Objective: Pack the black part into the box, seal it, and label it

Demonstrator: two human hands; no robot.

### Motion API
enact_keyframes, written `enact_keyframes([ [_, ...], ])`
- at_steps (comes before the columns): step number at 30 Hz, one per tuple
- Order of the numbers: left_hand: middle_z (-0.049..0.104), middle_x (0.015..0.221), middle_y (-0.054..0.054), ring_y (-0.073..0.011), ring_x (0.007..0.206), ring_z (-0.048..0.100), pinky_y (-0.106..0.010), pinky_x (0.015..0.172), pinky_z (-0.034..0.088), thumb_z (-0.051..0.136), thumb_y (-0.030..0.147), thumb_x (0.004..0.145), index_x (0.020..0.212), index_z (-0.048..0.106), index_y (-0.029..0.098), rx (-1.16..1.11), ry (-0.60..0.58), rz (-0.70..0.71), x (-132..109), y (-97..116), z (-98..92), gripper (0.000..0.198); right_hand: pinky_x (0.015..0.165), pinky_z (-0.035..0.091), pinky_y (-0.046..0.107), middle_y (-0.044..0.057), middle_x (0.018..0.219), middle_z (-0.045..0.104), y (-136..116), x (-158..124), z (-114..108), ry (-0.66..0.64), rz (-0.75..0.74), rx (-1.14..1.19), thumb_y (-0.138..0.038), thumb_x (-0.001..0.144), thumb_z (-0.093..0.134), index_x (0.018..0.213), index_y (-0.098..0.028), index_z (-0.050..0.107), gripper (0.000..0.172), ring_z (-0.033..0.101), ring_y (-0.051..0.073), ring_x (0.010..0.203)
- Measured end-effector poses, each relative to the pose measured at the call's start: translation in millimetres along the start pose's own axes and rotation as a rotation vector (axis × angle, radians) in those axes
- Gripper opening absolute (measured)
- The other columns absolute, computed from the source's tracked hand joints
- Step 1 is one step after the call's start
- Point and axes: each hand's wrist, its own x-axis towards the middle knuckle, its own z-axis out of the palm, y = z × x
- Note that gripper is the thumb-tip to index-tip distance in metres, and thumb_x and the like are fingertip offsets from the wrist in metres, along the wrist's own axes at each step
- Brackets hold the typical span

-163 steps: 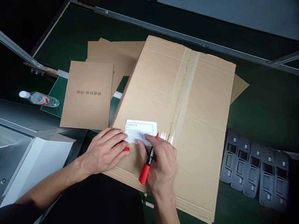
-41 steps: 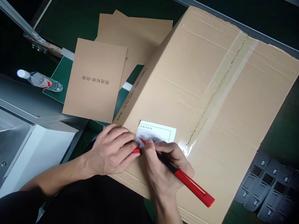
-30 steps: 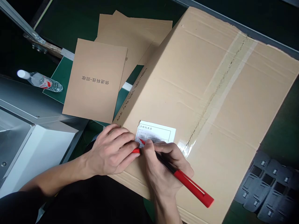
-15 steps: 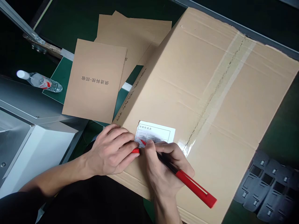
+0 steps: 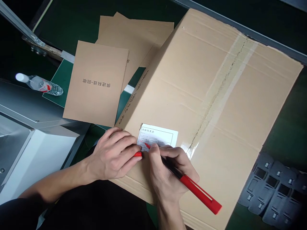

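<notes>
My right hand is closed in a writing grip round a marker with a black barrel and a red rear part with a clip. Its red front end rests on a white printed label, with some red handwriting beside the tip. The label lies on a large cardboard box, near its left edge. My left hand lies at the label's left side, fingers curled over a small red cap; only one end of it shows. The label's lower part is hidden by my right hand.
Printed brown cardboard sheets lie left of the box, with more cardboard behind. A water bottle stands at the far left by a grey-white metal cabinet. Dark grey moulded parts sit at the lower right.
The marker tip has moved slightly along the label, and the red handwriting has grown a little. My left hand stays in place, and the view has shifted slightly.
</notes>
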Motion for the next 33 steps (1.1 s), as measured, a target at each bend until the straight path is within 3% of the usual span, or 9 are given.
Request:
enact_keyframes([
  [26,0.078,0.100,-0.006,-0.0200,0.095,0.068,-0.040,0.095,0.048,0.063,0.025,0.102,0.097,0.073,0.015,-0.014,-0.004,0.002,0.2,-0.1,-0.6,0.014,0.053,0.048,0.023,-0.007,0.064,0.062,0.3,0.8,-0.8,-0.031,-0.035,0.002,-0.012,0.085,0.079,0.071,-0.021,0.061,0.024,0.055,0.008,0.053],
  [33,0.079,0.101,-0.006,-0.0202,0.096,0.068,-0.040,0.095,0.048,0.065,0.025,0.101,0.098,0.073,0.015,-0.012,-0.003,0.001,0.2,0.3,-0.3,0.014,0.058,0.053,0.025,-0.007,0.063,0.064,1.5,0.5,0.7,0.044,-0.016,0.043,-0.012,0.084,0.078,0.070,-0.022,0.057,0.027,0.059,0.010,0.055],
])
